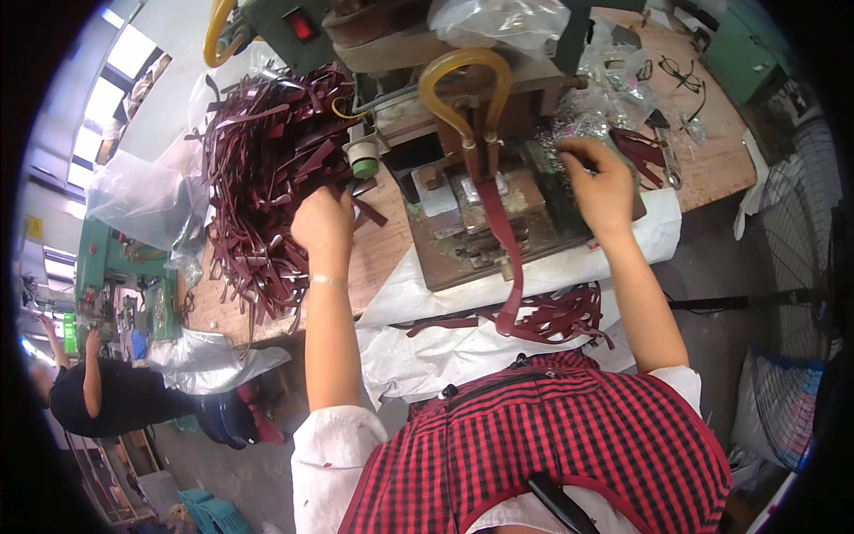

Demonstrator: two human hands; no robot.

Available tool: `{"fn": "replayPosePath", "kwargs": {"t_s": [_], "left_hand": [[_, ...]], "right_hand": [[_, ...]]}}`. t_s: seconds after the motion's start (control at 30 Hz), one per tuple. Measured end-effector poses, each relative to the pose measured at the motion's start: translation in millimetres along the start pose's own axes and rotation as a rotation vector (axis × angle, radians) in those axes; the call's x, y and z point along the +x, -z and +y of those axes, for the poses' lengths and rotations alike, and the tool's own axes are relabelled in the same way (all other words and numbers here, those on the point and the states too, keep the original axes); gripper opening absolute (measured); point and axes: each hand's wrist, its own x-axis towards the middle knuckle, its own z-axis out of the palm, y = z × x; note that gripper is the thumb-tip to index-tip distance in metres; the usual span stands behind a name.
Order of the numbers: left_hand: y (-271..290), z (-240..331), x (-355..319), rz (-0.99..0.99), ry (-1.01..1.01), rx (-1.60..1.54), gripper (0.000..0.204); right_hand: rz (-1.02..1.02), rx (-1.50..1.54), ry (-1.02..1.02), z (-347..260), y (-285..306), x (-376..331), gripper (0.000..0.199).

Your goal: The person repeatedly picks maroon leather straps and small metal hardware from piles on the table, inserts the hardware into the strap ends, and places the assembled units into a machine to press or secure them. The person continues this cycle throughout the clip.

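My left hand (324, 226) is closed at the right side of a large heap of dark red straps (258, 178). Its fingertips are hidden, so what they hold cannot be made out. To the right of the press, my right hand (602, 185) hovers by a scatter of small shiny metal pieces (556, 147). Its fingers curl toward the thumb, and anything between them is too small to name. One dark red strap (501, 222) lies under the head of the press (480, 160) and hangs over the front edge toward my lap.
More straps (565, 316) rest on white sheeting (400, 356) across my lap. A green button (364, 165) sits left of the press. Clear plastic bags (614, 80) and eyeglasses (680, 74) lie at the back right. A fan (792, 294) stands right; another person (107, 396) works far left.
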Motion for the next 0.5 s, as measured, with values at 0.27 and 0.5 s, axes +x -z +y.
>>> {"fn": "replayPosePath", "kwargs": {"t_s": [0.27,0.5], "left_hand": [[-31,3,-29,-0.277,-0.011,-0.195,0.041],[-17,-31,-63,-0.128,-0.156,-1.240,0.004]], "right_hand": [[0.140,-0.013,-0.162,27,39,-38,0.015],[-0.082,0.221,-0.081,-40,39,-31,0.017]]}}
